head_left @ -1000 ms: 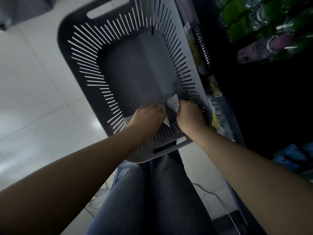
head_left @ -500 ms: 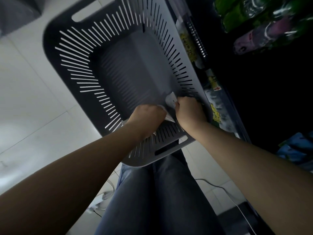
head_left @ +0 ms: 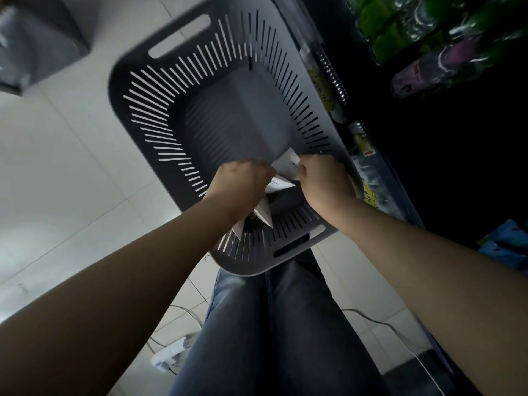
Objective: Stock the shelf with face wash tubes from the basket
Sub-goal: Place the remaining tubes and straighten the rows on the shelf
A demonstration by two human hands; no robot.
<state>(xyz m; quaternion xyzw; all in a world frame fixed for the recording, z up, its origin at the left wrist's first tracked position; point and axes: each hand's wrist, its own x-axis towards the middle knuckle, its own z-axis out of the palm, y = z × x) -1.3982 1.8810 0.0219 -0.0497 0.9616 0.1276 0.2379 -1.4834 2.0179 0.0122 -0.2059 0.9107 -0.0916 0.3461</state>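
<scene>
A dark grey slotted basket sits on the floor beside the shelf. Both hands reach into its near end. My left hand is closed around white face wash tubes, whose flat ends stick out below my fist. My right hand grips another white tube, its flat end poking out past my fingers. The rest of the basket floor shows nothing else. The dark shelf runs along the right, with price labels on its front edge.
Green and purple packets fill the upper shelf, blue packets lie lower right. My jeans-clad legs are below the basket. A white power strip and cables lie on the pale tiled floor. A grey box stands upper left.
Both hands have stayed at the basket's near end and drawn slightly apart and up; more of the white tubes shows below my left fist. The view shifted a little.
</scene>
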